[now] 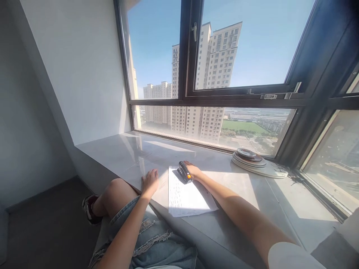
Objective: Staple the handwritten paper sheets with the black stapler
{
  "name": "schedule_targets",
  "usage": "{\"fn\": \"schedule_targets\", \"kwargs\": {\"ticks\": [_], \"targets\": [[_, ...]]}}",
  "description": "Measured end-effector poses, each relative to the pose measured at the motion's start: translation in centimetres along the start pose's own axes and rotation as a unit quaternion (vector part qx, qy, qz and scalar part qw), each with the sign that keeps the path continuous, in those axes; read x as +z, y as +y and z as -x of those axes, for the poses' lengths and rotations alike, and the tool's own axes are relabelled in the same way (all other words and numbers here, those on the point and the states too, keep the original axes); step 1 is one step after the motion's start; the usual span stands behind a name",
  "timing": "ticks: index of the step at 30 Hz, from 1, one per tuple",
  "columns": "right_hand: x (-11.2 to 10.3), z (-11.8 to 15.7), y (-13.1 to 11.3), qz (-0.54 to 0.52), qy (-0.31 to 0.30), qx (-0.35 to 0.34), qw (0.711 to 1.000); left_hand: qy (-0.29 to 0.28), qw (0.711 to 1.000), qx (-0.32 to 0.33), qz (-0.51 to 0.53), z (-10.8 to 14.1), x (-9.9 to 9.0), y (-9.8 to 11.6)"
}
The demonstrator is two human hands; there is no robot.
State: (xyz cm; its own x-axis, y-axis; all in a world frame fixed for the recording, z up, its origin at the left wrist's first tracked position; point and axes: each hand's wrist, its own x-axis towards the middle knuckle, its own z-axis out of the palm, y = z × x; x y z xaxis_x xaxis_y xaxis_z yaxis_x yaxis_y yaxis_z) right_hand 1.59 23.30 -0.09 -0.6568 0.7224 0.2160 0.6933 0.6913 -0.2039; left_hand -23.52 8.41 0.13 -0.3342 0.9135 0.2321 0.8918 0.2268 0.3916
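A black stapler [185, 172] with an orange mark is over the upper part of a white sheet of paper [193, 200], which carries rows of small dark marks. My right hand [194, 171] is closed on the stapler from its right side; the stapler hides part of the fingers. Left of the paper, my left hand [150, 182] rests on the sill near its front edge, holding nothing, with its fingers loosely bent and a little apart. A gap separates this hand from the sheet.
The grey stone sill [112, 151] runs below dark-framed windows [185, 98]. To the right, near the glass, stands a stack of round plates or discs [249, 160]. My knee [116, 190] is beside the sill's front edge. A white wall [81, 74] bounds the left end.
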Motion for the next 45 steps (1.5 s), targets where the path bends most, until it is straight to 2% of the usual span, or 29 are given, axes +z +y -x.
{"fn": "schedule_targets", "kwargs": {"ticks": [2, 5, 9, 13, 18, 24, 28, 31, 33, 36, 38, 39, 42, 45], "targets": [[0.8, -2.2, -2.2, 0.001, -0.013, -0.007, 1.0, 0.03, 0.998, -0.02, 0.058, -0.3, -0.5, -0.5], [1.6, -4.1, -4.6, 0.001, -0.034, -0.013, 0.999, 0.05, 0.995, -0.021, 0.08, -0.5, -0.8, -1.0], [1.6, -4.3, -5.5, 0.004, -0.062, -0.015, 0.998, 0.044, 0.996, -0.005, 0.076, -0.3, -0.5, -1.2], [1.2, -2.6, -4.2, 0.008, -0.082, -0.02, 0.996, 0.057, 0.994, -0.016, 0.087, -0.2, -0.3, -1.0], [0.7, 1.1, -1.2, 0.034, -0.087, -0.024, 0.995, 0.08, 0.987, -0.021, 0.136, 0.1, -0.2, -0.6], [-0.4, 6.1, 3.0, 0.048, -0.069, -0.007, 0.996, 0.064, 0.99, 0.033, 0.118, 0.4, -0.2, -0.3], [-0.8, 6.8, 4.2, 0.052, -0.063, 0.012, 0.997, 0.055, 0.986, 0.095, 0.127, 1.2, -0.4, 1.5], [-0.9, 6.0, 4.2, 0.049, -0.054, 0.033, 0.997, -0.002, 0.956, 0.222, 0.192, 2.5, 0.3, 4.5], [-1.1, 5.6, 4.0, 0.027, -0.034, 0.038, 0.998, -0.049, 0.937, 0.284, 0.197, 3.4, 1.3, 6.4], [-2.0, 6.1, 3.3, -0.064, 0.076, 0.052, 0.994, -0.121, 0.943, 0.279, 0.132, 4.2, 2.9, 8.1], [-2.7, 7.6, 2.5, -0.136, 0.156, 0.071, 0.976, -0.145, 0.945, 0.27, 0.112, 4.3, 3.5, 8.3], [-2.9, 8.6, 2.0, -0.167, 0.176, 0.079, 0.967, -0.148, 0.944, 0.274, 0.114, 4.2, 3.7, 8.3], [-3.1, 11.7, 0.0, -0.223, 0.155, 0.077, 0.959, -0.136, 0.942, 0.277, 0.131, 4.1, 3.6, 8.0], [-3.0, 13.4, -1.5, -0.229, 0.134, 0.062, 0.962, -0.134, 0.945, 0.265, 0.136, 4.1, 3.2, 7.8]]}}
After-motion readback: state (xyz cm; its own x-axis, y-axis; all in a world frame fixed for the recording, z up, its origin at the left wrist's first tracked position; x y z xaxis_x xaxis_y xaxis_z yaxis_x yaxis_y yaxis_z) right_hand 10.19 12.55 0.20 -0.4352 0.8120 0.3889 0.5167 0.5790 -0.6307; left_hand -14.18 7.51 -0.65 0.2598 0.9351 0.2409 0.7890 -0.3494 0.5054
